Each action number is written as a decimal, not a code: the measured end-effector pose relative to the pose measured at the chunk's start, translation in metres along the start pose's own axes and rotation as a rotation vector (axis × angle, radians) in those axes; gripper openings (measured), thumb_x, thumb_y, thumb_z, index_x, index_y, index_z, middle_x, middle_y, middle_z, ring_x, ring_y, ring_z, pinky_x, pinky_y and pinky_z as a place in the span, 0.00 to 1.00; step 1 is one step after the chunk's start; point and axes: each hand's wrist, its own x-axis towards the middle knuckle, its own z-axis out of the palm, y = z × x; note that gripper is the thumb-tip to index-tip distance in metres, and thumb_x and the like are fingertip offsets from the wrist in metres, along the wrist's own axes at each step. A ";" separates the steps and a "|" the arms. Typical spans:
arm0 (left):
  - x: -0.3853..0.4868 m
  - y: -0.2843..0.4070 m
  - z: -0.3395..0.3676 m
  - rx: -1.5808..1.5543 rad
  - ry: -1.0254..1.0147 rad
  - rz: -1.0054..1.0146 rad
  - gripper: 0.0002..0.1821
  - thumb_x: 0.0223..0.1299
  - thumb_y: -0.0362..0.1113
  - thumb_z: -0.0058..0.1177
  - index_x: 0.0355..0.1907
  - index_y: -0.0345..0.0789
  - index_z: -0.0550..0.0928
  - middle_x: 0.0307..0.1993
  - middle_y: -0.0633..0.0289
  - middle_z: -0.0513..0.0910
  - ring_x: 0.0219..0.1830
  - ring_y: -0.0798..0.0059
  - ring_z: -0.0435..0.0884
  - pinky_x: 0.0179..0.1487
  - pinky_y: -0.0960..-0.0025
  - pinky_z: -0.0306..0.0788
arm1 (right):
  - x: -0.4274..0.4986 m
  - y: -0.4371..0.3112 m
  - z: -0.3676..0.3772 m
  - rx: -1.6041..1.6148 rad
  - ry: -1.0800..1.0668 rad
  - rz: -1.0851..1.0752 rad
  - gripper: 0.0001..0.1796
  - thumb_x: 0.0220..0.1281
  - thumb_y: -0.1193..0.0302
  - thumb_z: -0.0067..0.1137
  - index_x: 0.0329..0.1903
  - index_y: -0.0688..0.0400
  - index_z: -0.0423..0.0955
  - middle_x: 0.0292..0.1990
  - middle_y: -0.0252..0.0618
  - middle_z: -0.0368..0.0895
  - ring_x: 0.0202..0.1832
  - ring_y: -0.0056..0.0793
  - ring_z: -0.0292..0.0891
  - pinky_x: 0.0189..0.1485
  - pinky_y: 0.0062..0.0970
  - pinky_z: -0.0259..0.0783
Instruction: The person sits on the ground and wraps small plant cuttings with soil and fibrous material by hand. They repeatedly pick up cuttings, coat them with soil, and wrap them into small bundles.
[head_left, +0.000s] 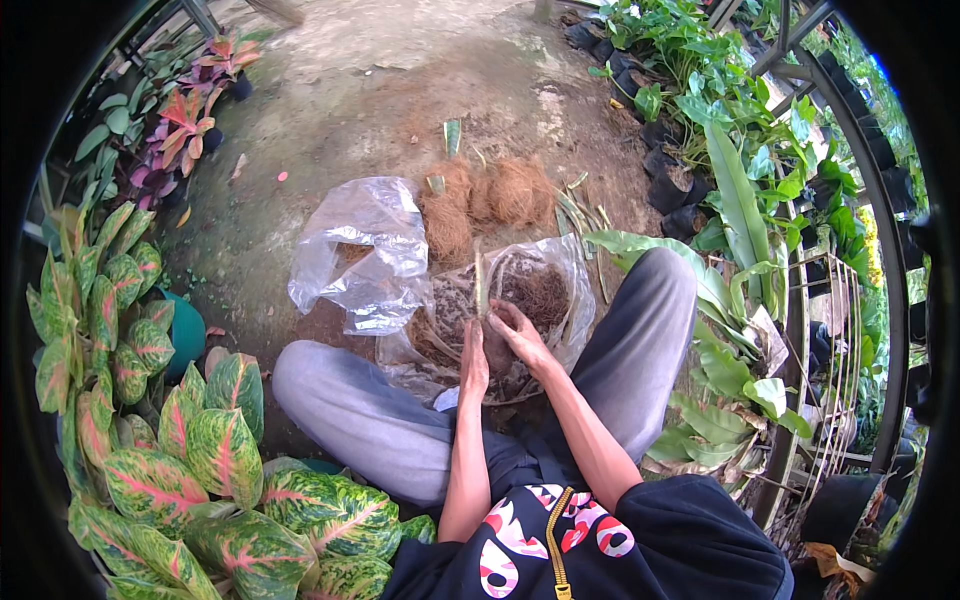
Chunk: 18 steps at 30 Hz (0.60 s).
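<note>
Between my hands a long, narrow green-and-yellow leaf piece (481, 281), like a snake plant cutting, points away from me. My left hand (474, 358) holds its lower end from the left, fingers nearly straight. From the right, the thumb and fingertips of my right hand (519, 336) pinch the same end. Beneath both hands lies an opened clear plastic bag (581, 289) with dark soil mix and brown fibre (536, 292) in it. Just beyond are bundles of coconut fibre (448, 229), one with a cut leaf piece (436, 184) sticking out.
A crumpled clear plastic bag (360, 255) lies left of the soil. Thin leaf strips (581, 214) are scattered right of the fibre. Pink-veined potted plants (225, 454) crowd my left side, near a green pot (186, 334). Broad-leaved plants (739, 195) and a metal frame (862, 127) line the right.
</note>
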 end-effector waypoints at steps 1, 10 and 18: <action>-0.002 0.003 0.001 0.077 0.011 0.009 0.32 0.74 0.58 0.31 0.65 0.34 0.65 0.65 0.48 0.66 0.67 0.60 0.65 0.68 0.63 0.57 | 0.000 0.001 0.003 -0.057 -0.036 0.044 0.27 0.66 0.58 0.57 0.60 0.63 0.70 0.55 0.45 0.76 0.55 0.29 0.73 0.59 0.28 0.67; -0.010 0.022 0.014 0.692 0.417 0.192 0.23 0.75 0.45 0.32 0.63 0.34 0.65 0.56 0.39 0.68 0.54 0.39 0.70 0.59 0.50 0.64 | -0.006 0.018 0.008 0.764 -0.267 0.396 0.24 0.68 0.54 0.56 0.54 0.61 0.75 0.48 0.38 0.80 0.48 0.27 0.78 0.51 0.29 0.75; -0.017 0.014 0.011 0.642 0.379 0.112 0.24 0.76 0.46 0.28 0.66 0.35 0.61 0.57 0.36 0.64 0.58 0.40 0.67 0.62 0.52 0.61 | -0.003 0.021 0.016 0.377 -0.187 0.358 0.23 0.61 0.62 0.62 0.52 0.65 0.75 0.45 0.42 0.81 0.41 0.26 0.79 0.45 0.28 0.76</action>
